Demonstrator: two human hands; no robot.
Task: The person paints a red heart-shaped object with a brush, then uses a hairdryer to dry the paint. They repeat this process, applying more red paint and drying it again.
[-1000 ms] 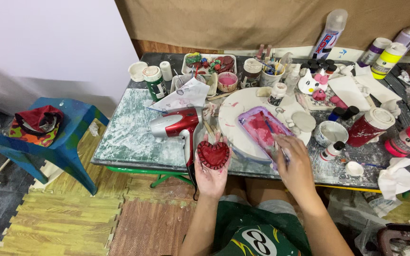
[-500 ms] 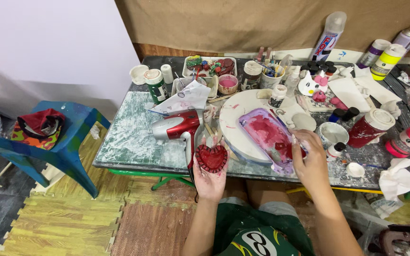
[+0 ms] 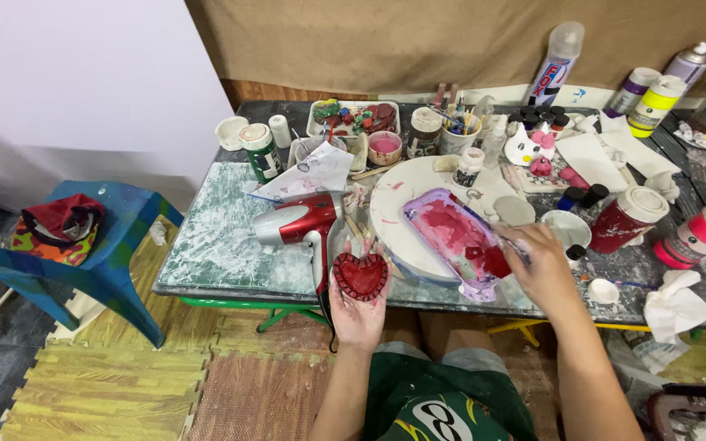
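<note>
Heart-shaped red dish (image 3: 361, 275) resting on the upturned palm of the left hand (image 3: 359, 309), fingers spread flat beneath it, just over the near edge of the desk (image 3: 214, 253). Right hand (image 3: 542, 268) curled shut around a thin brush (image 3: 507, 242), tip at the red paint on a purple tray (image 3: 455, 237) lying across a white round plate (image 3: 398, 224) near the desk's middle. Red and silver hair dryer (image 3: 296, 226) just left of the dish. Blue plastic stool (image 3: 100, 261) off the left edge.
</note>
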